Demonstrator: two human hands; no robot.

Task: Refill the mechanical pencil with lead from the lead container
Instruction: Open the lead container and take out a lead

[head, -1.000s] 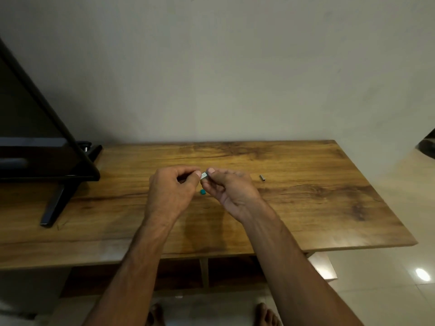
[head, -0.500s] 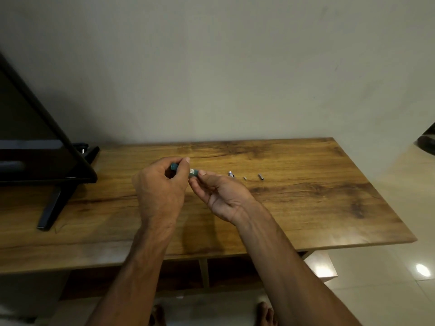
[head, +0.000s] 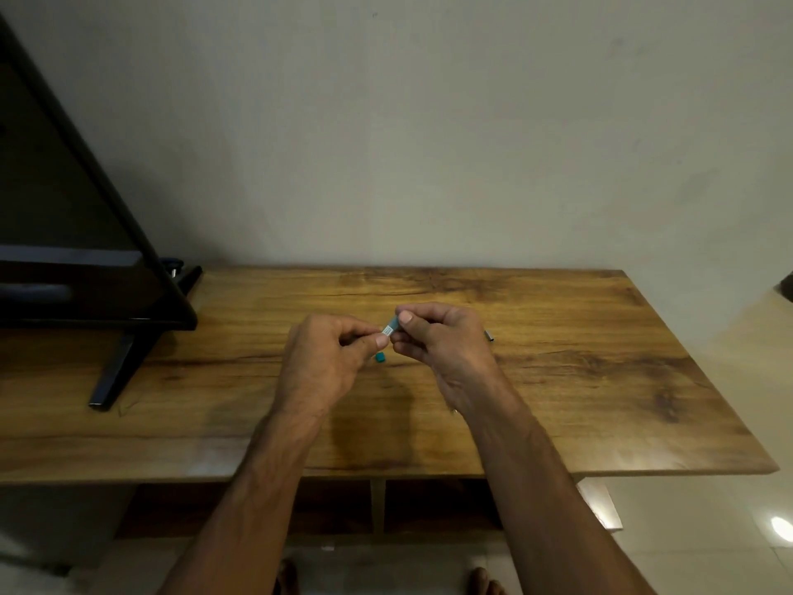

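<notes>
Illumination dim and warm. Left hand (head: 326,362) and right hand (head: 446,350) cast a soft shadow on the table (head: 600,380), toward its near edge. Glare spot on the floor (head: 708,551) right of table. Table edges bow; fine detail soft.

Left hand (head: 326,362) and right hand (head: 444,343) above the table (head: 600,380), a labelled tube (head: 389,330), perhaps the lead container, between their fingertips.

right hand (head: 433,337): rolled over from palm-up, thumb now on top, pinching lead container (head: 389,329)
teal piece (head: 380,357): was at left hand (head: 330,354) fingertips, now below its thumb
</notes>
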